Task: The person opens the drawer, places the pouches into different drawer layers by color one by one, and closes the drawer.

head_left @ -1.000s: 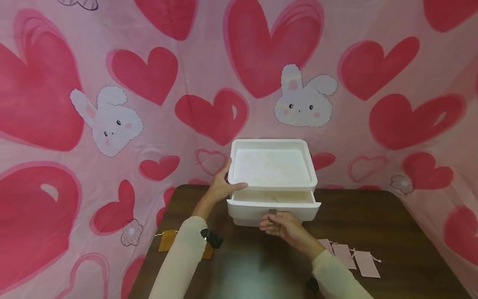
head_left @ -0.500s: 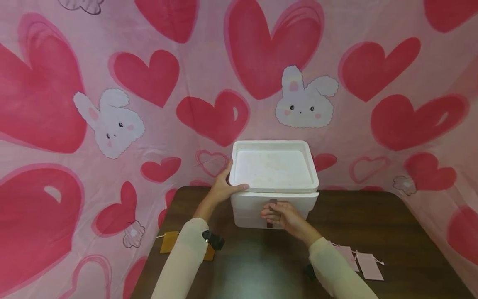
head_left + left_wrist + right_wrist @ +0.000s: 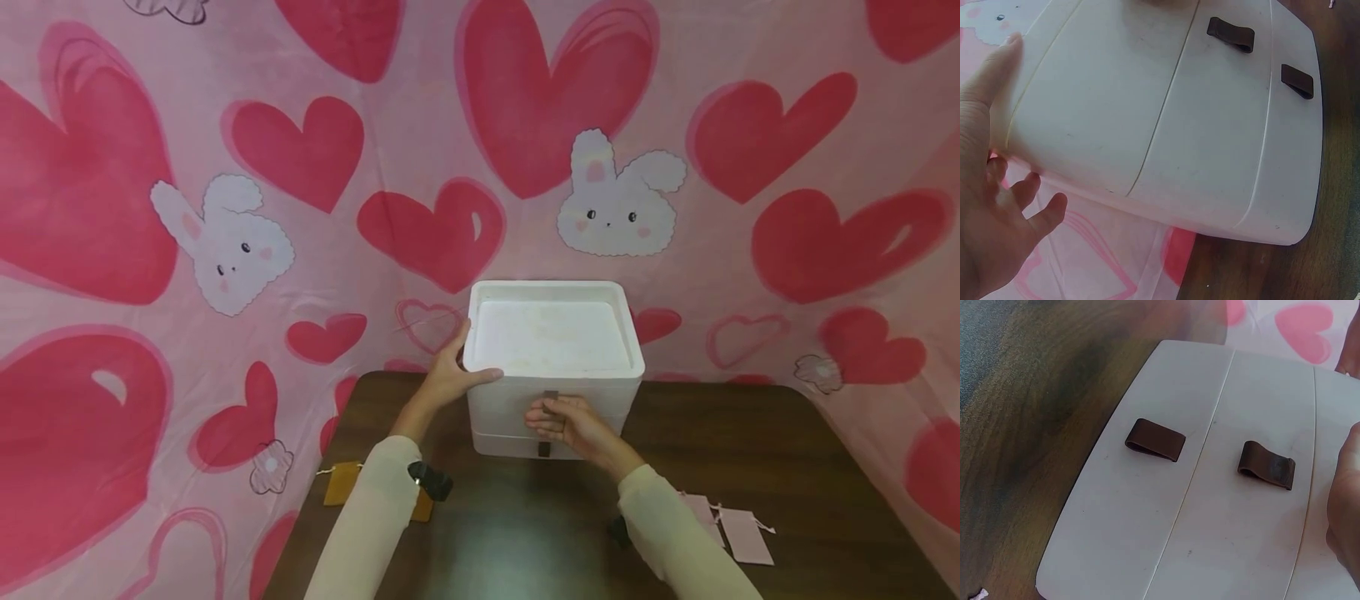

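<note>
Pushed in flush since the earlier frame is the top drawer (image 3: pixel 506 406), its gap beneath the rim now closed; R hand (image 3: pixel 573 423) has been carried fwd w/ it. Behind everything a pink heart-and-rabbit backdrop (image 3: pixel 420 133) is hung, and below it a dark wood-grain table (image 3: pixel 510 517) is set. On the table's far side, facing the person, the white three-drawer unit (image 3: pixel 555 337) is placed, all fronts level. Its L front corner is steadied by L hand (image 3: pixel 446 379): thumb laid along the front rim, fingers spread down the side, nothing clasped. By R hand the top tab (image 3: pixel 551 395) appears pinched btwn thumb and curled fingers; partly hidden, so grip tightness can't be told. Key relation: the drawer front's long axis is run sideways, L–R, and its tab is located mid-front, right at the R fingertips, so R hand is nearer the tab, L hand off at the corner. Pink drawstring pouches (image 3: pixel 747 536) are laid by the R sleeve, mustard pouches (image 3: pixel 342 483) by the L, some part-covered. Smallest: brown middle tab (image 3: pixel 1266 465) and bottom tab (image 3: pixel 1155 439), both left untouched.
</note>
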`<state>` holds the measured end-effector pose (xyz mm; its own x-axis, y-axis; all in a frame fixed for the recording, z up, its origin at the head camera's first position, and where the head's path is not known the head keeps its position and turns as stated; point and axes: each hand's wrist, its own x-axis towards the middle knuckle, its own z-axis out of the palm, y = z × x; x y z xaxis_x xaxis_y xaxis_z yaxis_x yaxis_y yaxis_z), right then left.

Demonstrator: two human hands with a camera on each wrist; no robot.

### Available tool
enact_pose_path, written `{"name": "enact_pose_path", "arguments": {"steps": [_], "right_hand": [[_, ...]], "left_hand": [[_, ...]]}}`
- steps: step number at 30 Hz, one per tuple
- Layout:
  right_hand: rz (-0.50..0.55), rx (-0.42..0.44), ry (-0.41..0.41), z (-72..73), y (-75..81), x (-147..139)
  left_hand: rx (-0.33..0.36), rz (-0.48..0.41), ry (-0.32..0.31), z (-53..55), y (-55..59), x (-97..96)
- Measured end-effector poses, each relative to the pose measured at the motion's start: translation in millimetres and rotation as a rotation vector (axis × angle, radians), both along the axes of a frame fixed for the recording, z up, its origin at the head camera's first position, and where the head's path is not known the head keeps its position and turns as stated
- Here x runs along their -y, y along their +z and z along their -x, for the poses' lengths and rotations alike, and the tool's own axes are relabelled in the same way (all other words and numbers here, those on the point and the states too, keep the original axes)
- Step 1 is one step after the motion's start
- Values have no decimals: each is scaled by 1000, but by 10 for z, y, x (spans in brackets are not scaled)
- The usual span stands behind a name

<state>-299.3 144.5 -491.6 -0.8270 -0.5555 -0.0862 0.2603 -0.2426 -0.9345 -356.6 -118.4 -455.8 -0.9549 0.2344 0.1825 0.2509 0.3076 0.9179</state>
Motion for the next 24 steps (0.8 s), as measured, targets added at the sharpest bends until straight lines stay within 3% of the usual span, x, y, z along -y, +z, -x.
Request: {"name": "enact_pose_path", "arguments": {"steps": [6,8,12,14,16,20,24], "right_hand": [[11,11,9,4,-11,-21],[8,22,8,-2,-22,-29],[10,59,7,-28,-49,-31],[12,67,23,-48,-75,-33],[17,68,60,-72,-122,-46],[0,78,135,-129,-262,-76],[-32,113,159,-178,-423,-102]], "left_hand": [[28,0,-15,-4,19,-6],[40,10,-22,-65,105,-8],[33,-5,-22,-66,88,-3],[18,-26,-19,-36,26,2],[8,-29,-12,9,-36,7],[7,-26,-8,18,-42,2],[13,-22,-2,22,-38,-7]]}}
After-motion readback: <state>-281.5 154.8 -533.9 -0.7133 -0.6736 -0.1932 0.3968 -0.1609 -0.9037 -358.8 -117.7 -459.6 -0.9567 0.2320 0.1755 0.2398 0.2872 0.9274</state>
